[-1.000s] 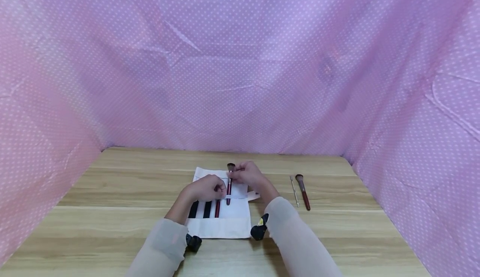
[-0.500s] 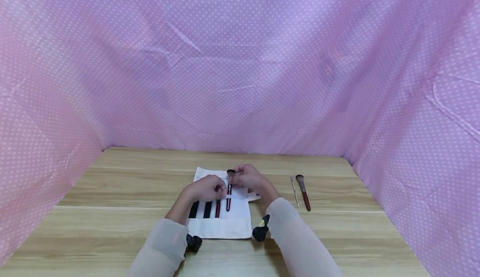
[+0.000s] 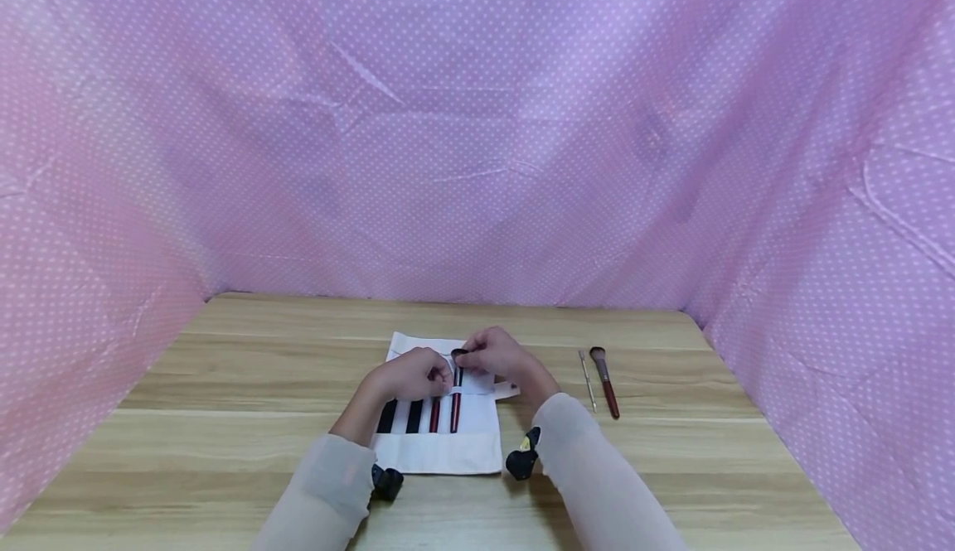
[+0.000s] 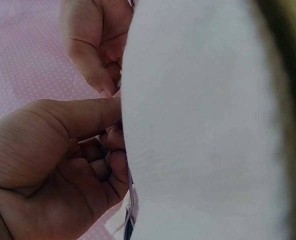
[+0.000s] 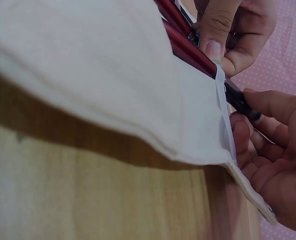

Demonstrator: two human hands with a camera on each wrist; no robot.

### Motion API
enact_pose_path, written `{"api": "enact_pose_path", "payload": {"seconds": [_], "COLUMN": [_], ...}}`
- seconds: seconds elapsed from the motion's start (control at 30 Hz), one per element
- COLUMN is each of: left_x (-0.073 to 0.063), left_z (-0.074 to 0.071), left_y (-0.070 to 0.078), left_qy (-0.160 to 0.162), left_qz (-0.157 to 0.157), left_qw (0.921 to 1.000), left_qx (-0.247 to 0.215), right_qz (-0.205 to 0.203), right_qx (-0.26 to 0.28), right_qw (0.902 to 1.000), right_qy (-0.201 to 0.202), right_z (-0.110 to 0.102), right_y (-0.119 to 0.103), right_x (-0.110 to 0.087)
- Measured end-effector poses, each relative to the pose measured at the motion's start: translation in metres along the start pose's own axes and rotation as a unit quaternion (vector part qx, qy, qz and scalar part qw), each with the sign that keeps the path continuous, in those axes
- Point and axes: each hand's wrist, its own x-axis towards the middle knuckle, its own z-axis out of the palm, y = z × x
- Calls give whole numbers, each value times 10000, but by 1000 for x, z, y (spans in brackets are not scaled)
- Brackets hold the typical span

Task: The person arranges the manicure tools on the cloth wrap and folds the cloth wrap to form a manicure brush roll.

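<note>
A white cloth brush roll (image 3: 440,454) lies spread on the table, with a fold along its near edge and a narrow white elastic band (image 5: 220,85) across it. My right hand (image 3: 501,358) pinches a makeup brush (image 3: 456,412) close to its dark bristles. Its red handle passes under the band, and its lower end reaches the near fold. My left hand (image 3: 412,374) pinches the band beside that brush, as the right wrist view shows. Left of it another red handle (image 3: 435,415) and two dark strips (image 3: 414,417) stand in the fold, their upper ends hidden by my left hand.
To the right on the wooden table (image 3: 716,451) lie a red-handled makeup brush (image 3: 608,393) and a slim silvery tool (image 3: 588,382). A strap tab (image 3: 507,390) sticks out from the roll's right side. Pink dotted cloth (image 3: 477,161) surrounds the table's back and sides.
The brush in my right hand has slid toward me under the band, its handle now reaching the near fold. My right hand has moved slightly nearer; my left hand has stayed in place.
</note>
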Motion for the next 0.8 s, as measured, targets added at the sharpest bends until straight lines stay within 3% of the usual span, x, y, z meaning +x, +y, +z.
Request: {"api": "enact_pose_path", "payload": {"seconds": [0.4,0.6,0.8], "left_x": [-2,-4,-4], "left_z": [1,2,0], "left_y": [1,1,4], "left_qy": [1,-16,10], "left_qz": [-31,-16,-106], "left_qw": [10000,9999,9999], "left_qx": [-73,-102,-94], "right_qz": [-161,-283,-369], "right_qx": [-654,-823,-995], "right_qw": [9953,9949,9939], "right_qy": [-702,-514,-285], "right_z": [-3,-9,-31], "right_y": [-4,-4,-9], "right_x": [-7,-14,-26]}}
